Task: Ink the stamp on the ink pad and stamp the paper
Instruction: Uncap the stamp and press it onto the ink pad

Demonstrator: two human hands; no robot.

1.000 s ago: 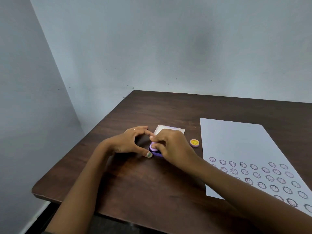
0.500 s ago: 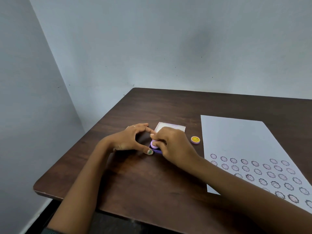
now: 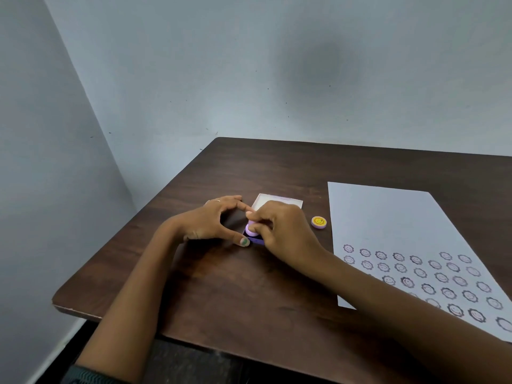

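Now right hand (image 3: 279,231) curled atop stamp (image 3: 251,230).

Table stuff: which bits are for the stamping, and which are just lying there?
For stamping: stamp in the right hand, ink pad steadied by the left hand, paper.
Lying about: yellow smiley cap, white lid.

A plain room, perhaps an office or study corner (nothing settles which): a dark wood-grain table (image 3: 277,295) has its far left corner pushed towards two bare, pale blue-grey walls (image 3: 249,65), lightly scuffed.
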